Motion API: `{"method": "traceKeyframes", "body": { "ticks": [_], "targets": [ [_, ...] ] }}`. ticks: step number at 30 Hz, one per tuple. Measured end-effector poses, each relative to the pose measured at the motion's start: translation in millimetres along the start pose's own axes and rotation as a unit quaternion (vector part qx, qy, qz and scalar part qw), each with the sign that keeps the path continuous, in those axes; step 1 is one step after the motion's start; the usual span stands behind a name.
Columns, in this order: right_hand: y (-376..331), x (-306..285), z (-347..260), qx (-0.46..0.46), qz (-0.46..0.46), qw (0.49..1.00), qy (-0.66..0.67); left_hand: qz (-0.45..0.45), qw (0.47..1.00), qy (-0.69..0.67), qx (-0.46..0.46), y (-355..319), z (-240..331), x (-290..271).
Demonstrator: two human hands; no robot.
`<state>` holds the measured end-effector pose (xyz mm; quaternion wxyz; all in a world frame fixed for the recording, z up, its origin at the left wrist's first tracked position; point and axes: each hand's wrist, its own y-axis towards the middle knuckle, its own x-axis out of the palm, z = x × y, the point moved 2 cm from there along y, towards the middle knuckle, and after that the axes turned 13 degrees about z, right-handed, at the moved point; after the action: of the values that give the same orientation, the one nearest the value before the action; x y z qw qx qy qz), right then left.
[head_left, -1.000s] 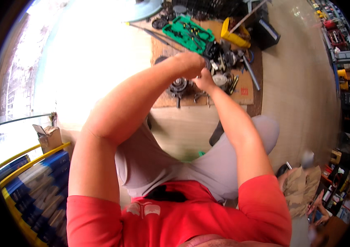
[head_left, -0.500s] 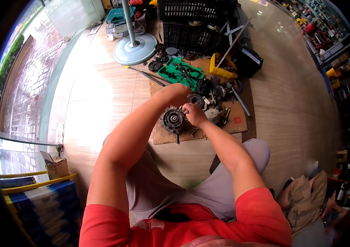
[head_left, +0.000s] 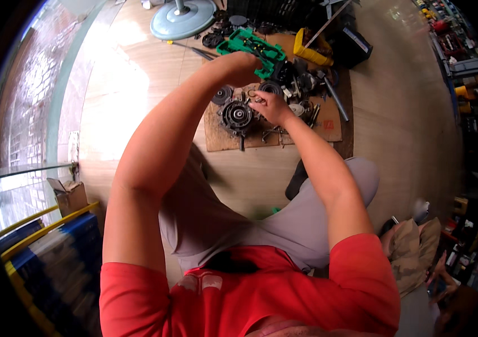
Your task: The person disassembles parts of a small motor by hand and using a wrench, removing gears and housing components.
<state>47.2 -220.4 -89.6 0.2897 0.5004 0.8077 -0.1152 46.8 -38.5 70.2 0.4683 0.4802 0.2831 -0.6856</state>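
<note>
Over the near edge of an open green tool case (head_left: 244, 42) is my left hand (head_left: 244, 63), its fingers hidden behind the hand. My right hand (head_left: 272, 106) is closed beside a round metal engine part (head_left: 237, 115), just to its right. Its fingertips pinch something small that I cannot make out. Behind the engine part lies a dark round gear-like part (head_left: 222, 94). Another dark ring-shaped part (head_left: 271, 88) sits just beyond my right hand. All of these rest on or around a flattened cardboard sheet (head_left: 221, 140).
Right of my hands are loose metal parts (head_left: 301, 112) and a grey tube (head_left: 337, 99). A yellow container (head_left: 310, 49) and black battery-like box (head_left: 351, 48) stand farther back. A round stand base (head_left: 183, 18) is at far left. Another person's camouflage-clad leg (head_left: 410, 250) is at right.
The view has shifted, so the floor items appear higher. My left hand has moved away from the engine part toward the green case. My right hand stays close beside the engine part.
</note>
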Motion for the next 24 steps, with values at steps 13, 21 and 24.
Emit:
{"method": "traceKeyframes", "body": {
  "ticks": [13, 21, 24],
  "targets": [
    [4, 6, -17, 0.232, -0.004, 0.97, 0.072, -0.043, 0.998, 0.029, -0.047, -2, 8, -2],
    [-1, 10, -17, 0.361, 0.017, 0.872, 0.331, -0.059, 0.996, 0.02, -0.057, 2, 9, 2],
    [-4, 11, -14, 0.353, 0.002, 0.861, 0.366, -0.036, 0.999, 0.023, -0.032, 2, 3, 6]
  ]
}}
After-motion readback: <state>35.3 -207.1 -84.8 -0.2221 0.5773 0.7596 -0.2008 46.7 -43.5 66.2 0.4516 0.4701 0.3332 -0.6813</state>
